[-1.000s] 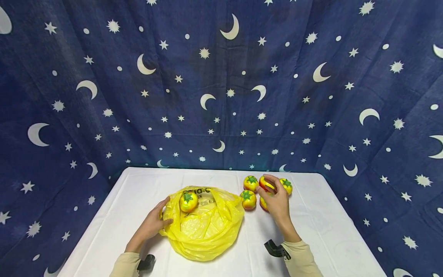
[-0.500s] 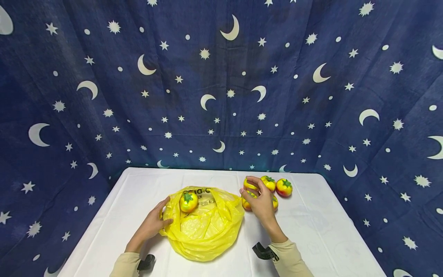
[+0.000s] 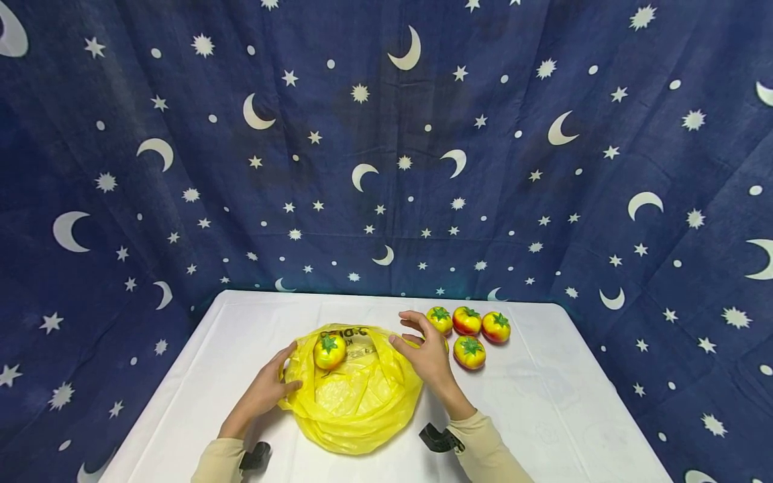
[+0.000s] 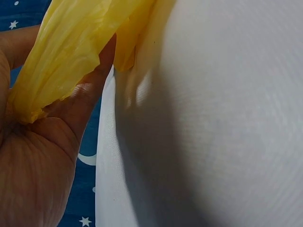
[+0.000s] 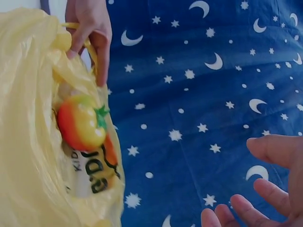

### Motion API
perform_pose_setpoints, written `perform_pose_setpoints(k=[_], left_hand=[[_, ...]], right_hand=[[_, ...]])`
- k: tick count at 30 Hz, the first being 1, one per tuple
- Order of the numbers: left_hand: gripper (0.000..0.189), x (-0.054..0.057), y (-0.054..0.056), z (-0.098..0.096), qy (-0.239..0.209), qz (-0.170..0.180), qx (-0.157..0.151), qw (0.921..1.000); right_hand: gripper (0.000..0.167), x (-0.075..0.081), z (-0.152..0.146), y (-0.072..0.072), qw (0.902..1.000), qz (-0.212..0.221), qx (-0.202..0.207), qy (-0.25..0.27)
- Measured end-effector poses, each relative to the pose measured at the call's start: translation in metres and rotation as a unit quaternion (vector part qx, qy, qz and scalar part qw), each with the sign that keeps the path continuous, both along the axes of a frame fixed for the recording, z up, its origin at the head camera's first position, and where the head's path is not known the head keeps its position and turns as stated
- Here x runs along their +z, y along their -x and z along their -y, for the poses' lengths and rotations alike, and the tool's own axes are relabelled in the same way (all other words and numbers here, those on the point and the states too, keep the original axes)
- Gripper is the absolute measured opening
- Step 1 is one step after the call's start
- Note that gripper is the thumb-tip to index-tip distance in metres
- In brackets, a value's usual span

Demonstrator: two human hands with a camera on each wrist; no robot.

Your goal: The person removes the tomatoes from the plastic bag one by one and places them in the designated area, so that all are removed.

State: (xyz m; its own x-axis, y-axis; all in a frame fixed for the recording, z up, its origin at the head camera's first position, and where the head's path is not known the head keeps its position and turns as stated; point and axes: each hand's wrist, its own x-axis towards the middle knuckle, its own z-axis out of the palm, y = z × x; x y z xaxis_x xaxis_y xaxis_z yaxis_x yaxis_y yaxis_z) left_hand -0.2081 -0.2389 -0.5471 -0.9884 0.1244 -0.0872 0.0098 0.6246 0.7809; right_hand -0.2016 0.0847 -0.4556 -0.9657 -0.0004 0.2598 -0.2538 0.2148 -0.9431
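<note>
A crumpled yellow plastic bag lies mouth-up on the table. Inside its left part sits a yellow-red toy tomato with a green leafy top, also plain in the right wrist view. My left hand holds the bag's left rim between thumb and fingers; in the left wrist view yellow film passes between them. Over the bag's right rim is my right hand, fingers spread and slightly bent. Nothing is between its fingers in the right wrist view.
To the right of the bag stand several more toy tomatoes, one mostly hidden behind my right hand. A white cloth covers the table. Behind it hangs a dark blue curtain with moons and stars.
My right hand has moved left from above the group of toy tomatoes to the bag's right rim. The left hand and the tomato in the bag stay put.
</note>
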Motion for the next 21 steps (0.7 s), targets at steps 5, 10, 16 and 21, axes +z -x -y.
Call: perform_pose_setpoints(k=[5,10,16,21], left_hand=[[0.087,0.0,0.001,0.0,0.002,0.002,0.001,1.0],[0.087,0.001,0.001,0.0,0.003,-0.002,-0.002,1.0],[0.087,0.0,0.0,0.001,-0.002,-0.008,-0.007,0.9999],[0.087,0.0,-0.001,0.002,-0.001,-0.013,-0.011,0.9999]], right_hand=[[0.048,-0.014,0.011,0.003,0.9993,0.007,0.037,0.004],[0.048,-0.026,0.024,0.004,0.9979,0.021,0.06,-0.009],[0.049,-0.036,0.039,0.006,0.9956,0.037,0.081,-0.028],[0.051,-0.038,0.051,0.009,0.9932,0.051,0.096,-0.042]])
